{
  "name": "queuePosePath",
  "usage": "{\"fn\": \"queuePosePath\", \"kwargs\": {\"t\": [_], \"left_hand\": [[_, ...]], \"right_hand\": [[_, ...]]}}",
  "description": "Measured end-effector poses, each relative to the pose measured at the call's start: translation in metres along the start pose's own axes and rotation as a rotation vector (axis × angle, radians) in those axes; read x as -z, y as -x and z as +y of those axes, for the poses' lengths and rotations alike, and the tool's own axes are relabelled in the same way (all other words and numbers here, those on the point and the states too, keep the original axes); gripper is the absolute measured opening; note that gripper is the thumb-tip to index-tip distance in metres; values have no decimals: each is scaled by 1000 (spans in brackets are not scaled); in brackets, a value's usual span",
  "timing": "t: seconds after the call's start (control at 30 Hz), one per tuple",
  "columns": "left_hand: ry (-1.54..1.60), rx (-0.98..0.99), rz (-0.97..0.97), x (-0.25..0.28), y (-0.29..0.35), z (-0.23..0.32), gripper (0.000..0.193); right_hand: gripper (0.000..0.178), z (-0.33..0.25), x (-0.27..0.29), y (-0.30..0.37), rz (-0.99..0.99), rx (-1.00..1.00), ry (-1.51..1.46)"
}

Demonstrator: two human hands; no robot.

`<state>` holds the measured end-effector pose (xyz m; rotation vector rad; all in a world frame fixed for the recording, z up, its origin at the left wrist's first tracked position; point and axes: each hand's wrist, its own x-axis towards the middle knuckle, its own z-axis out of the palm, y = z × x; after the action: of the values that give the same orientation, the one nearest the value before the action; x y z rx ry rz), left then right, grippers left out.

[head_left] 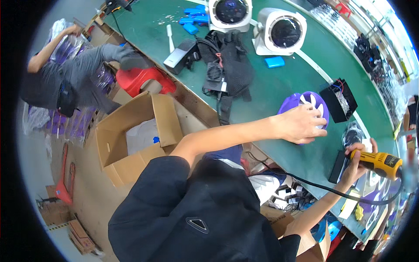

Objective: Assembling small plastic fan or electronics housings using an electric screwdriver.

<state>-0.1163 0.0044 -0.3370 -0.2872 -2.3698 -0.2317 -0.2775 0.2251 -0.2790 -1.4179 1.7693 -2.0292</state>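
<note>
On the green table my left hand [301,124] is closed over a purple round housing [288,104] with white blade-like parts showing between my fingers. The housing's underside is hidden. Farther right, my right hand [355,163] grips a yellow and black electric screwdriver [379,163], lying roughly level, with its far end blurred near the picture's rim. From that tool a black cable [323,187] loops back toward the table's near edge. Just beyond the purple housing stands an open black box [339,100] with thin coloured wires in it. A clear plastic-wrapped part [352,133] lies close to my right hand.
Two white round-fronted units [279,31] stand at the back, with blue blocks [195,18] near them. A black mesh bag [233,65] lies left of my hands. An open carton [131,135] and a red stool [144,81] are left; another person [78,74] bends there.
</note>
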Motion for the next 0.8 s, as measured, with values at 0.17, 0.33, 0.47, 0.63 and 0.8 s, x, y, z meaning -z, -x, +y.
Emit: {"fn": "queuePosePath", "kwargs": {"t": [0.17, 0.33, 0.47, 0.63, 0.8], "left_hand": [[157, -54, -35, 27, 1, -18, 55], [83, 122, 14, 54, -7, -46, 61], [-31, 175, -187, 46, -23, -54, 55], [-1, 185, -403, 28, -33, -44, 47], [-12, 210, -354, 29, -25, -42, 44]], "right_hand": [[64, -14, -17, 7, 74, -33, -13], [86, -32, -54, -2, 141, 96, -56], [83, -48, -85, -15, 41, 218, -123], [48, -54, -107, -30, 92, 38, -311], [27, -68, -133, -47, 317, -191, -451]]}}
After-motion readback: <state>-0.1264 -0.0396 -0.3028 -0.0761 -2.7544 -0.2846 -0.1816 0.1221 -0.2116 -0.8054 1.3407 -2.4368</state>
